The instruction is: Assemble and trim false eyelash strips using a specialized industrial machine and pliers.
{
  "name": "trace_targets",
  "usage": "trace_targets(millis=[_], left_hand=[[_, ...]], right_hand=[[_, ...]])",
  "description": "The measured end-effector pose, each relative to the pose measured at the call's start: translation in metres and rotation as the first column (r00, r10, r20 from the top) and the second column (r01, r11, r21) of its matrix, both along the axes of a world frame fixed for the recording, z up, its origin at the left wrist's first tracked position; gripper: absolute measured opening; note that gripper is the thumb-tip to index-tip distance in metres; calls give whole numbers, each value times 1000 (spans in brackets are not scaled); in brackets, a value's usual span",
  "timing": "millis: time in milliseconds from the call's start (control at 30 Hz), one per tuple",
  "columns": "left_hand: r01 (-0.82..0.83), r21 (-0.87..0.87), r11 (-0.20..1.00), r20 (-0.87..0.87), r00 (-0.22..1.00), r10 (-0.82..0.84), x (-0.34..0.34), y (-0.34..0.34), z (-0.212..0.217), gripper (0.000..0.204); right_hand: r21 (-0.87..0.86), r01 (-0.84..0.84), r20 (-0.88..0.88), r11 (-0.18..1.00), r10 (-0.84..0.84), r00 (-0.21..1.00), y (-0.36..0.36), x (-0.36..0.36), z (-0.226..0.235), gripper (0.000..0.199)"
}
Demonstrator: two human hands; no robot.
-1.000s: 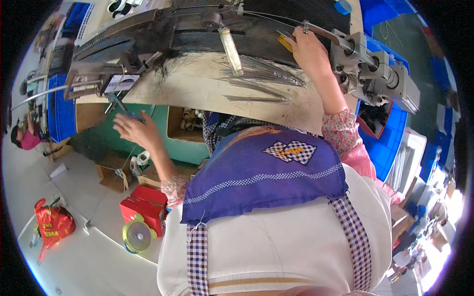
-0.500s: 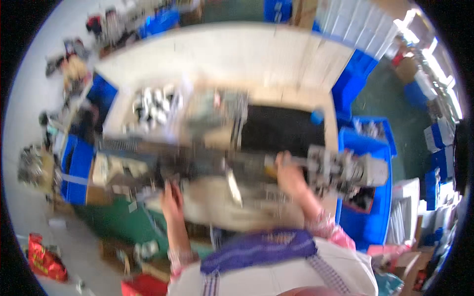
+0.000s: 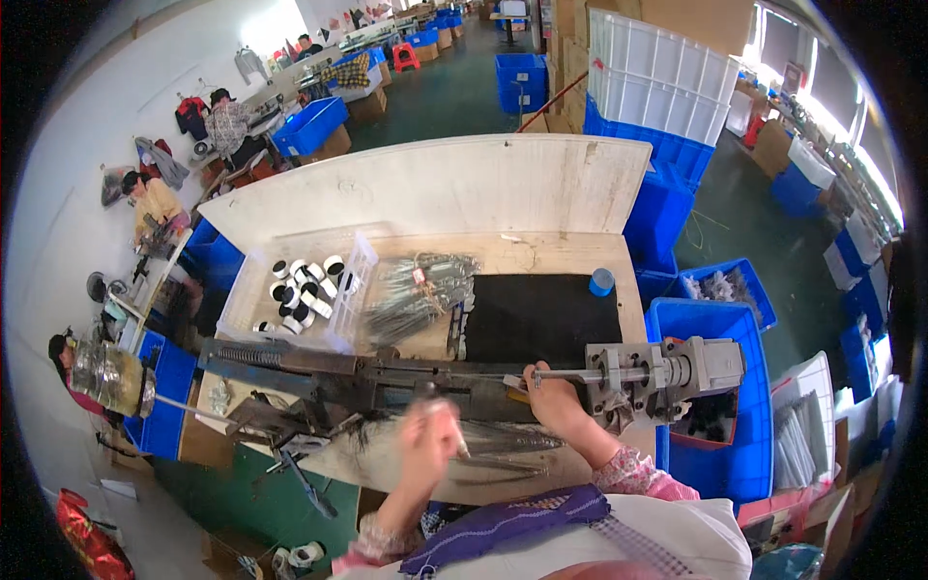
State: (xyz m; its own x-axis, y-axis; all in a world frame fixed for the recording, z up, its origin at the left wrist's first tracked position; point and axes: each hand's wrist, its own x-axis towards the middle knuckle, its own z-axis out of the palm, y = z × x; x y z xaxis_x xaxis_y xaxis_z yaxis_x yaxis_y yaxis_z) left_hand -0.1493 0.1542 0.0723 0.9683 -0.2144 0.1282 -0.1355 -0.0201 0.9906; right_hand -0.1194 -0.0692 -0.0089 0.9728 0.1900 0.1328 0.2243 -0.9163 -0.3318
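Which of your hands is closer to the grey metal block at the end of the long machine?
The right hand. It rests on the long machine right beside the grey metal block. The left hand is blurred and farther away, nearer the machine's middle.

Pale, matt bare wood on the tabletop (image 3: 541,256), with a raised board of the same wood behind. A dull black mat (image 3: 541,314) lies flat on it, cloth or rubber, hard to tell. The long machine (image 3: 387,377) is dark, greasy-looking metal; its end block (image 3: 667,372) is brighter grey metal. Clear plastic tray (image 3: 290,290), glossy blue plastic crates (image 3: 720,425).
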Motion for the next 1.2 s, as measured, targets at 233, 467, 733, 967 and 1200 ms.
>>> trace_targets(millis=[233,467,733,967,1200], left_hand=[[34,-507,861,-600,704,-380,22,-83,-31,26],[-65,-489,870,-579,770,-268,28,-78,-38,25],[-230,-541,809,-595,785,-175,32,-74,-33,21],[-158,-546,823,-529,826,-192,28,-67,-35,20],[-214,-585,782,-548,815,-187,29,-73,-32,18]], right_hand=[[202,120,-226,972,-74,971,0,1,-11,23],[270,-70,-16,960,77,997,-6,8,-40,13],[-75,-210,36,975,213,976,-23,-79,44,12],[-73,-290,239,954,299,924,-43,-48,120,16],[262,-243,262,934,173,949,-19,47,111,22]])
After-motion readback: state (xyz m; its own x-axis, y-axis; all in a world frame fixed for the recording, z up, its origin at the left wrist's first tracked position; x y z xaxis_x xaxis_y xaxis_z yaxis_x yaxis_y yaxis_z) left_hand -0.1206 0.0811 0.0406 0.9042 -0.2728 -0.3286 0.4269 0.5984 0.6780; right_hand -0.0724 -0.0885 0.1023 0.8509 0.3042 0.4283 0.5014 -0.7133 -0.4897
